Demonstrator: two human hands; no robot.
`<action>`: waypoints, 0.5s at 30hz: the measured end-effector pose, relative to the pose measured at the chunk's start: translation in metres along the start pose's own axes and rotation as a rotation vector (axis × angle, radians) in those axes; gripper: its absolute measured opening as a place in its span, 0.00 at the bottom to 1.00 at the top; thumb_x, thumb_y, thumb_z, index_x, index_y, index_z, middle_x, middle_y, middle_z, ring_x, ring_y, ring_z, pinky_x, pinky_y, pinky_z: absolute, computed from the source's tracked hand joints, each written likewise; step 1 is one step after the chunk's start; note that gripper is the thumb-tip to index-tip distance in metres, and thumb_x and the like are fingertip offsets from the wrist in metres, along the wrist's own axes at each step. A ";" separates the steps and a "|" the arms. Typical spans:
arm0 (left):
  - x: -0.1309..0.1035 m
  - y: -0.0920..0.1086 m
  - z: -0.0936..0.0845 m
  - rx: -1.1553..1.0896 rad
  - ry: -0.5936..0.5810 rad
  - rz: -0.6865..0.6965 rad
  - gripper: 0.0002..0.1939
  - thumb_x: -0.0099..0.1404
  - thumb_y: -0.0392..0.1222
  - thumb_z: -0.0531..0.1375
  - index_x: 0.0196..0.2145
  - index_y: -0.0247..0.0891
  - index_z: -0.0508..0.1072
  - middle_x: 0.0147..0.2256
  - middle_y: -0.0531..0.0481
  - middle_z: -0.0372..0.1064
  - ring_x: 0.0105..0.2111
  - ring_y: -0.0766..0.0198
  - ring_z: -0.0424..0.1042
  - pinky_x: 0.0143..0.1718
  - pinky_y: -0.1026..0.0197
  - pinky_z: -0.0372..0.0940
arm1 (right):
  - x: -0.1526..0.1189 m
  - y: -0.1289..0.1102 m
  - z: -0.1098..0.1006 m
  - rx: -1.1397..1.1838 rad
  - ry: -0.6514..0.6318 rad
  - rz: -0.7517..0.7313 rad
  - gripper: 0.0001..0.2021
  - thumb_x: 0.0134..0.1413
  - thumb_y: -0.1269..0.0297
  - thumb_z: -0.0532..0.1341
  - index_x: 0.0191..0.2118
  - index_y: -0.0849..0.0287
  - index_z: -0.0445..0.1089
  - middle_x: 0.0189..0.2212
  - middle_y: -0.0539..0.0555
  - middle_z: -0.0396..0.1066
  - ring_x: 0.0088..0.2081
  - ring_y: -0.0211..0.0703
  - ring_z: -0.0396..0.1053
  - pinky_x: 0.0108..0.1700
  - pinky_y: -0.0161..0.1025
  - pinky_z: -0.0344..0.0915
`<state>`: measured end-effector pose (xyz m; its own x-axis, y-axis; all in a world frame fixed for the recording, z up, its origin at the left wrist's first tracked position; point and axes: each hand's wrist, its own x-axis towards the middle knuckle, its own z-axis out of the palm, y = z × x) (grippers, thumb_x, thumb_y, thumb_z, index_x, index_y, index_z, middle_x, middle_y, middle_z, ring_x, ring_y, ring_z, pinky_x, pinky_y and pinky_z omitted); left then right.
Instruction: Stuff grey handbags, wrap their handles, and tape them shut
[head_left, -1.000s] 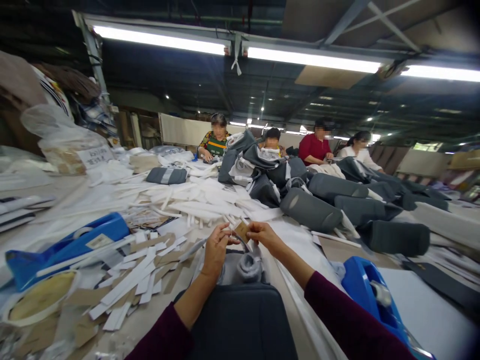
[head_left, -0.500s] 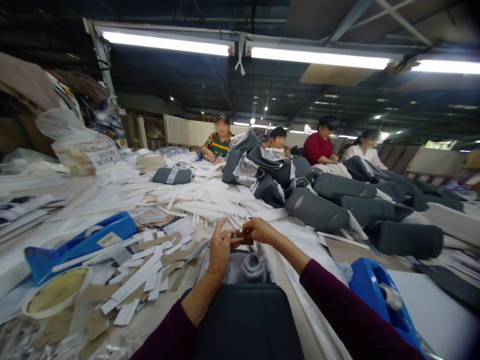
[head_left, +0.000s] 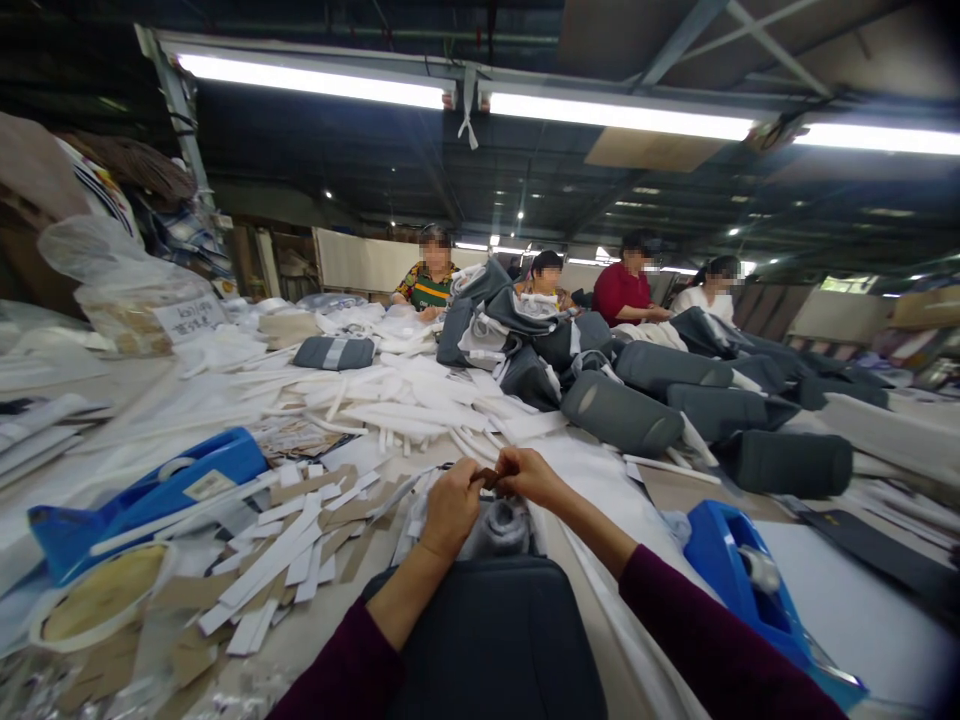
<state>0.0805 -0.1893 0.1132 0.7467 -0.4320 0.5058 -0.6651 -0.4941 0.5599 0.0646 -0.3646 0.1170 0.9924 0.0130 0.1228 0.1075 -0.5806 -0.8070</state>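
Both hands meet above a dark grey padded piece (head_left: 491, 640) at the front middle. Between them is a small brown piece (head_left: 487, 478), too small to identify. My left hand (head_left: 452, 508) is closed, pinching its left end. The right end is pinched by my right hand (head_left: 529, 474), also closed. Just below the hands, a light grey fuzzy roll (head_left: 506, 524) sticks out past the far edge of the padded piece, partly hidden by my left hand.
Blue tape dispensers stand at left (head_left: 150, 500) and right (head_left: 750, 580). White and brown strips (head_left: 292, 545) lie left of the hands, near a large tape roll (head_left: 101, 595). Dark grey cushions (head_left: 622, 412) are piled beyond. Several people sit across the table.
My left hand's raised fingers have curled closed around the brown piece. The brown piece now shows less between the hands. The whole view has shifted slightly.
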 end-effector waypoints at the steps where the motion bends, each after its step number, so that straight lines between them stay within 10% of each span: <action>1: 0.000 0.000 0.001 -0.019 -0.049 0.021 0.08 0.65 0.33 0.51 0.32 0.39 0.69 0.34 0.47 0.68 0.37 0.58 0.68 0.40 0.58 0.62 | -0.004 -0.002 -0.001 -0.016 0.018 -0.033 0.11 0.37 0.76 0.65 0.32 0.59 0.68 0.27 0.49 0.71 0.30 0.41 0.69 0.33 0.36 0.65; 7: 0.003 -0.002 0.005 -0.180 -0.052 0.074 0.11 0.62 0.29 0.49 0.38 0.36 0.68 0.38 0.46 0.69 0.38 0.62 0.69 0.42 0.62 0.64 | -0.022 -0.008 0.007 -0.271 0.286 -0.311 0.04 0.52 0.70 0.66 0.30 0.55 0.77 0.33 0.53 0.69 0.41 0.44 0.64 0.45 0.40 0.59; 15: 0.008 -0.022 0.022 -0.013 -0.280 -0.046 0.28 0.58 0.21 0.46 0.56 0.28 0.65 0.50 0.38 0.70 0.51 0.60 0.68 0.55 0.59 0.62 | -0.047 0.009 0.003 0.055 0.441 -0.282 0.05 0.55 0.65 0.64 0.34 0.51 0.80 0.35 0.52 0.71 0.41 0.44 0.67 0.46 0.40 0.62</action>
<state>0.1012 -0.1988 0.0902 0.7480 -0.6019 0.2797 -0.6293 -0.5091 0.5872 0.0191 -0.3681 0.1028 0.8058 -0.1884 0.5613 0.3813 -0.5602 -0.7354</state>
